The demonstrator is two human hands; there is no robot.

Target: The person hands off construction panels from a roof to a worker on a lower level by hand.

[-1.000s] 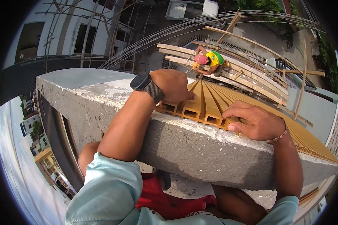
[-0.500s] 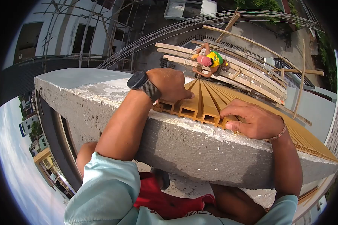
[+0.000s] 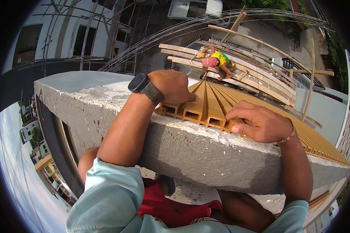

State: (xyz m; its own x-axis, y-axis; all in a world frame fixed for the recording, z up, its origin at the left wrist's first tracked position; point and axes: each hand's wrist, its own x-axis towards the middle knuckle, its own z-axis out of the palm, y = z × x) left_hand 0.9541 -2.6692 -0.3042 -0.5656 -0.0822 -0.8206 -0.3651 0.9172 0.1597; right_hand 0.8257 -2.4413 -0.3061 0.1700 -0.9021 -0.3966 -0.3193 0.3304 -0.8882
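Tan fluted wall panels (image 3: 200, 105) with hollow, box-shaped ends stand against the outer face of a concrete parapet, their top ends level with its rim. My left hand (image 3: 173, 87), with a dark watch on the wrist, is closed over the leftmost panel; its thumb presses on the ribs and the other fingers are hidden behind. Farther right, my right hand (image 3: 262, 123) grips the top edge of the panels, thumb at the hollow ends and fingers curled over the ribs.
The rough concrete parapet (image 3: 206, 155) runs between me and the drop. Below, a co-worker (image 3: 217, 60) in a yellow-green shirt and pink cap is on plank scaffolding (image 3: 268, 81). Bundled cables (image 3: 151, 37) cross beyond. A parked vehicle (image 3: 194, 9) is at the top.
The co-worker's nearer arm has swung from the panels' lower end toward the right, over the planks. My two hands stay almost in place on the panels.
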